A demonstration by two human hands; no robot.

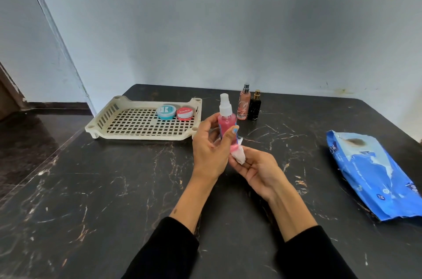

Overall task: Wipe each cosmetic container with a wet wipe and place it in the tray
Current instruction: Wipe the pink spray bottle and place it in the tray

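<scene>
My left hand grips a pink spray bottle with a white pump cap, held upright above the table. My right hand holds a white wet wipe pressed around the bottle's bottom end. A beige slotted tray lies at the back left. Inside it, near its far right corner, sit a teal round tin and a red round tin. Behind the bottle stand a peach spray bottle and a black bottle with a gold cap.
A blue pack of wet wipes lies at the right side of the black marble table. A grey wall runs along the table's far edge. The table's left edge drops to a dark floor.
</scene>
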